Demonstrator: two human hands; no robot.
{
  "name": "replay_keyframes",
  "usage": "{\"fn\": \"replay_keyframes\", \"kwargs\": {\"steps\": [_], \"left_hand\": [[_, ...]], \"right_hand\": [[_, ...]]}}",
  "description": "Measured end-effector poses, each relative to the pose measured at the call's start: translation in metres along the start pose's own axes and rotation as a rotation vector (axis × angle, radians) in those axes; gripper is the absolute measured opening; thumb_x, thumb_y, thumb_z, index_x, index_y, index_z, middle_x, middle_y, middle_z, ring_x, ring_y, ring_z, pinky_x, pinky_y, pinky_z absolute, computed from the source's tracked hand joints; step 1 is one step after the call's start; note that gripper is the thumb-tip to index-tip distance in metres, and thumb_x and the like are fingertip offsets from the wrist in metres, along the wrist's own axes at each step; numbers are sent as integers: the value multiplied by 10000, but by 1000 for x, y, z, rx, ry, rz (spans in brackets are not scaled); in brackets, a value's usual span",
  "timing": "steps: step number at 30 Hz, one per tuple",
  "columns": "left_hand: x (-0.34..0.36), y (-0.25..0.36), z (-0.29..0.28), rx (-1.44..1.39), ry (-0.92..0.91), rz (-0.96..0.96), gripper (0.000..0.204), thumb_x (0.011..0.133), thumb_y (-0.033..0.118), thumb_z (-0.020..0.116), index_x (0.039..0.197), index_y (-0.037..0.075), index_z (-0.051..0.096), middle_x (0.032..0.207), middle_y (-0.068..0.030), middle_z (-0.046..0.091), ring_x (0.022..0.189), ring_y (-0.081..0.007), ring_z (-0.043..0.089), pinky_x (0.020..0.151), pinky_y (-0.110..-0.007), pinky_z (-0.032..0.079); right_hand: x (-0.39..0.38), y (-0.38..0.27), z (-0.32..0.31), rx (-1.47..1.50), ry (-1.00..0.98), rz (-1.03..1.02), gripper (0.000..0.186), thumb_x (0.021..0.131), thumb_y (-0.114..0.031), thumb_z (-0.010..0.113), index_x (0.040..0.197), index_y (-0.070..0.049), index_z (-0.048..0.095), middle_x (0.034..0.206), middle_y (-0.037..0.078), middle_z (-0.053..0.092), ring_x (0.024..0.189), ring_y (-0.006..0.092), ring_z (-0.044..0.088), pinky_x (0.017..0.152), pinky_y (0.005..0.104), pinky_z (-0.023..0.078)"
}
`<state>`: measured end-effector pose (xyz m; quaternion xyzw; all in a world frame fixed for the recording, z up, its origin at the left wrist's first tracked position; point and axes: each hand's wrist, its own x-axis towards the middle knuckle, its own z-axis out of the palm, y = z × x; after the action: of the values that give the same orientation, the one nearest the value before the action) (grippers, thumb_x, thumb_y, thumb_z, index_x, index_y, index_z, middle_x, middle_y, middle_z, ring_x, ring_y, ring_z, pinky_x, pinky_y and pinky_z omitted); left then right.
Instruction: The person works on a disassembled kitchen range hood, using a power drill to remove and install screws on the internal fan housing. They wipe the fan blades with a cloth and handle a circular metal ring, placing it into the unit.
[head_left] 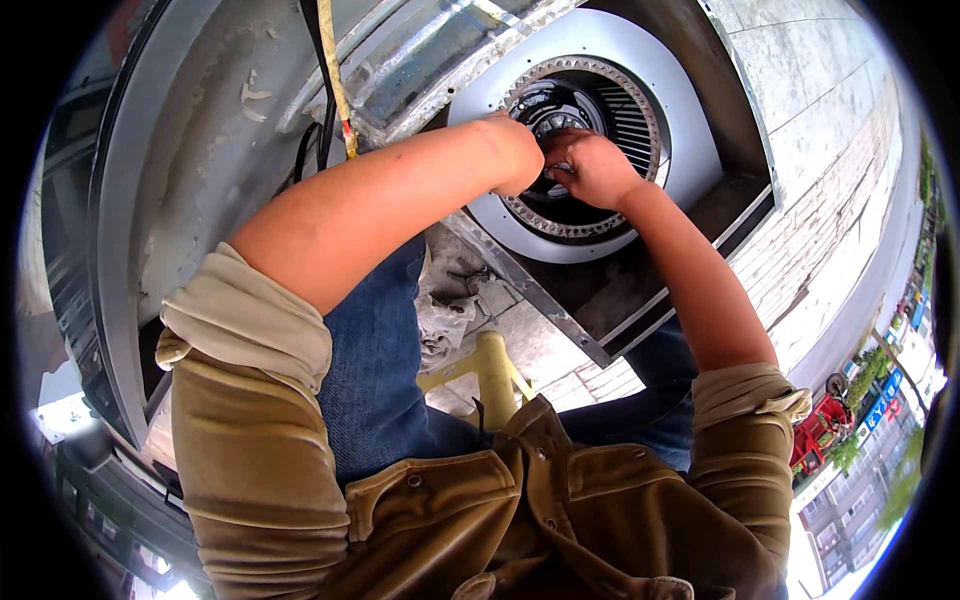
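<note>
Pale paving (815, 75) (outdoors) | left hand (517, 158), right hand (596, 170) at blower wheel (630, 112) | grips mostly hidden, can't tell

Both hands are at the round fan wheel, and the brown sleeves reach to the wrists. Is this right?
Not the brown sleeves: the head view shows them rolled up, forearms bare. Left hand and right hand are at the fan wheel.

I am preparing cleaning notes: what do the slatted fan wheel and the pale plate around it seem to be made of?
The slatted fan wheel looks like dull, stained metal: thin slats and a mottled, grey-brown rim suggest it. The pale plate is probably sheet metal, smoothly painted or coated, from its even grey surface; plastic is possible.
</note>
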<state>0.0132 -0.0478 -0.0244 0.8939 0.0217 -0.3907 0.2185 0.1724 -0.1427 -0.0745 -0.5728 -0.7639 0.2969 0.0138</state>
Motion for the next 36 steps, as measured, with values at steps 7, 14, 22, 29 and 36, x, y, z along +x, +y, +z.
{"fn": "replay_keyframes", "kwargs": {"steps": [7,14,22,29,36], "left_hand": [[-1,1,1,-15,15,-11,266,813,193,508,921,29,688,941,-156,671,940,-304,627,1002,-449,355],[7,-1,9,-18,55,-2,243,803,188,537,901,23,687,917,-169,669,925,-314,627,923,-450,422],[5,0,8,31,58,-2,265,842,225,531,905,18,684,929,-155,669,901,-314,632,821,-407,486],[6,-1,10,10,70,-16,289,859,240,515,916,7,676,924,-158,670,918,-322,627,884,-417,455],[7,0,8,-11,16,-4,277,851,235,523,954,25,671,949,-146,669,953,-315,618,917,-444,421]], "right_hand": [[9,-7,-1,-242,-78,215,264,784,-319,630,807,-60,668,836,118,662,826,286,629,771,382,496],[13,-4,-14,-243,107,350,287,803,-334,615,877,-61,662,842,130,658,817,314,631,700,414,516],[7,-18,9,-247,-14,-208,177,755,-71,572,912,-72,653,946,111,633,953,294,591,856,383,477],[17,-8,9,-359,-162,334,180,811,-223,573,837,-83,682,850,125,677,827,299,657,723,390,530],[3,2,4,-347,86,180,213,811,-269,598,826,-73,678,826,114,671,802,284,654,713,371,531]]}}
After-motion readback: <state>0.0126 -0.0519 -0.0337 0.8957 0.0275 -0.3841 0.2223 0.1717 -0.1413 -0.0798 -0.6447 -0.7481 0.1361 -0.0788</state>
